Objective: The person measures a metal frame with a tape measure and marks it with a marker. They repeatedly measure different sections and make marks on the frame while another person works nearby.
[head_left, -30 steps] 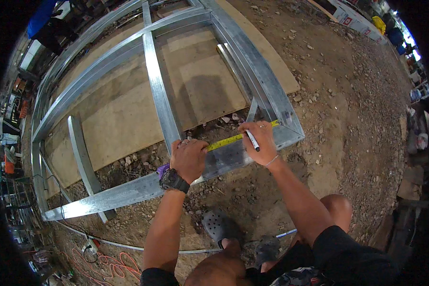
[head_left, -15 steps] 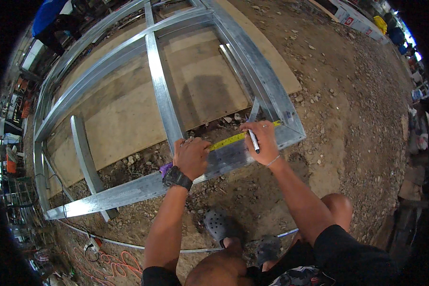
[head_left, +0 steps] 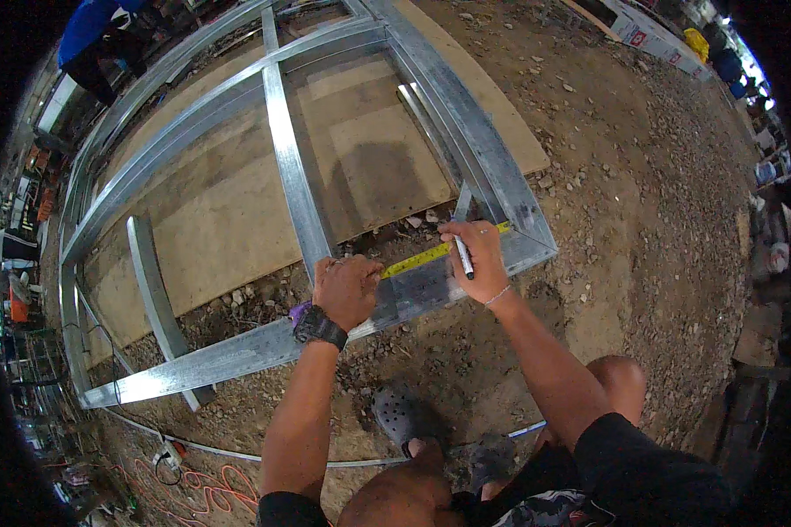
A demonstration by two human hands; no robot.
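Observation:
A yellow tape measure [head_left: 420, 259] lies stretched along the near bar of a galvanized metal frame [head_left: 237, 351], its far end by the right corner. My left hand [head_left: 347, 290], with a dark watch at the wrist, is closed around the tape's case; only a purple bit shows beside the hand. My right hand [head_left: 479, 256] is closed on a white marker [head_left: 464, 258] with a black end, tilted across the fingers, and rests over the tape and the bar.
Plywood sheets [head_left: 228, 237] lie on stony ground under the frame. A loose metal tube [head_left: 154, 290] crosses the near bar at left. An orange cord [head_left: 215, 492] and a plug box [head_left: 174, 454] lie at lower left. Another person in blue [head_left: 86, 35] bends at the far left.
The view has shifted slightly, so the frame sits a little further left. Both hands keep nearly the same places on the bar, still holding the tape measure and marker.

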